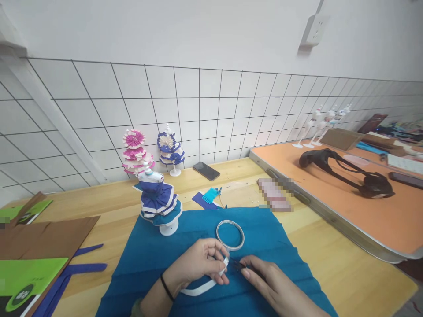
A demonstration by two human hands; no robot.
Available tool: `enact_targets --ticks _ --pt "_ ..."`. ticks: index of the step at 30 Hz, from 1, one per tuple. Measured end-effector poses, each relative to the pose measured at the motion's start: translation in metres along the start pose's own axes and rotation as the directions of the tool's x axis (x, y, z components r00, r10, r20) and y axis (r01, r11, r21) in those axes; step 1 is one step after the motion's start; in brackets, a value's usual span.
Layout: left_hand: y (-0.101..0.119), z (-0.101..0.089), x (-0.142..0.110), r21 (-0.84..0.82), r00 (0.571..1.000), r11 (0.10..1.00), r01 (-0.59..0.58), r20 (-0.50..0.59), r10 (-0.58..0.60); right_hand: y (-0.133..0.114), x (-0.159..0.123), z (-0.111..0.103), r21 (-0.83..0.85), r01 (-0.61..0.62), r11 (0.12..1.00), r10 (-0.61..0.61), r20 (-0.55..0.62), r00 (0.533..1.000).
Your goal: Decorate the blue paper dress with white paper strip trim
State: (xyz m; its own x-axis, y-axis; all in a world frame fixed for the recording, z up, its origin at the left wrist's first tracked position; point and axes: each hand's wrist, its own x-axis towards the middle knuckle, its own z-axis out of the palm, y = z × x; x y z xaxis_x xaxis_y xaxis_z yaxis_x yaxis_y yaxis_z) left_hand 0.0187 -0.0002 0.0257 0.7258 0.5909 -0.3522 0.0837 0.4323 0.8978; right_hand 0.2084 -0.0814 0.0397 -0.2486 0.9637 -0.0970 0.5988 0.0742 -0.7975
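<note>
My left hand (206, 263) pinches a white ribbon strip (200, 289) between thumb and fingers; its tail curls down over the teal cloth (264, 246). Close by on the right, my right hand (264, 277) has its thumb and fingers closed on a small dark tool (237, 265), too blurred to name its kind. Just beyond my left fingertips lies a thin roll of tape (243, 237), flat on the cloth. At the cloth's far left edge stands a small dress form (158, 198) in a tiered blue, white and teal dress.
Behind stand a pink-dressed form (135, 152) and a blue-and-cream one (172, 154), near a phone (206, 171). Blue fabric scraps (208, 198) lie past the cloth. An orange-topped case (343, 211) with a black headset strap (343, 171) borders the right; brown and green packets (33, 273) lie left.
</note>
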Motion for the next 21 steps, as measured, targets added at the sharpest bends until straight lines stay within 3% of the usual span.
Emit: enact_targets --ticks 8,21 --pt "-0.0009 0.0006 0.0009 -0.012 1.0 1.0 0.014 0.022 -0.014 -0.0026 0.0048 0.0035 -0.067 0.049 0.997 -0.048 0.004 0.999" --pt "-0.0017 -0.0005 0.0004 -0.023 0.999 1.0 0.005 0.044 -0.004 -0.0005 0.0059 0.0064 -0.136 0.015 0.991 -0.016 -0.011 1.0"
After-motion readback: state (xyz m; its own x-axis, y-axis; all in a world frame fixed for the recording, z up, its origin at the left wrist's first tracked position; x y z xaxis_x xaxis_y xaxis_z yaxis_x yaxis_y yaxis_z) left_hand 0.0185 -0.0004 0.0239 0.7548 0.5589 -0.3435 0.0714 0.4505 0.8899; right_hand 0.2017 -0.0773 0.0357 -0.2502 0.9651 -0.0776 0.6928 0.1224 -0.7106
